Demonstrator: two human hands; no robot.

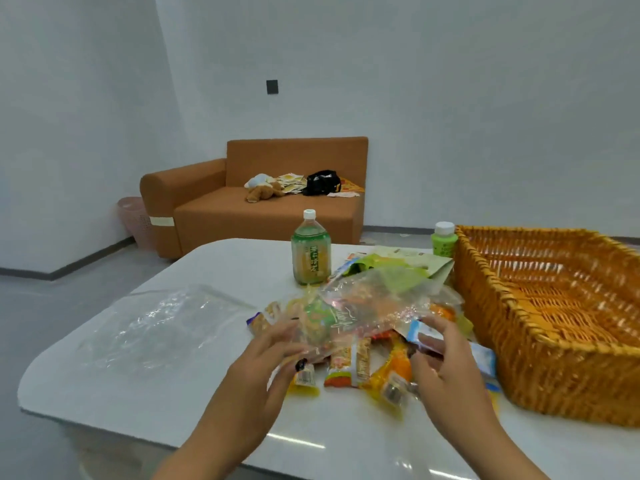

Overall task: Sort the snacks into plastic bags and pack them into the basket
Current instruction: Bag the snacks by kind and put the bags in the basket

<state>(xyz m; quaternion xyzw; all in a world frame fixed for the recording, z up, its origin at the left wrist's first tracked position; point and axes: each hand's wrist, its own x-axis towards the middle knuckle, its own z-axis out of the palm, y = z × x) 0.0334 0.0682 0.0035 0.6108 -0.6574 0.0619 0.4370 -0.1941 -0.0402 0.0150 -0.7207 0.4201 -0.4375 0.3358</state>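
White table point(145, 393) had a rounded left edge and near-left corner; the near-left part was bare, open room there. A flat clear bag point(156, 327) lay on the left part, apart from both hands. Wicker basket point(554, 320) sat at the right, its near-left wall just beside the snack pile, closing off that side. Inside looked bare as far as seen.

Far side of the pile: green bottle point(310, 251) upright, a smaller green bottle point(443, 239) upright against the basket's far-left corner, and flat green packets point(398, 261) between them. Beyond the table, an orange sofa point(256, 206) with a plush toy point(264, 191) and a black bag point(320, 183) on it, pink bin point(136, 221) to its left.

Snacks point(360, 365) lay heaped in the middle, between the hands and under them, orange and yellow wrappers mostly. A second clear bag point(363, 306), already holding some snacks, was lifted over the pile. Left hand point(270, 368) gripped its near-left edge, fingers curled round the plastic, thumb on the near side. Right hand point(446, 358) pinched a blue-white packet point(424, 334) at the bag's near-right edge, fingers bent around it. Blurred; could not tell if the right hand also held the bag.
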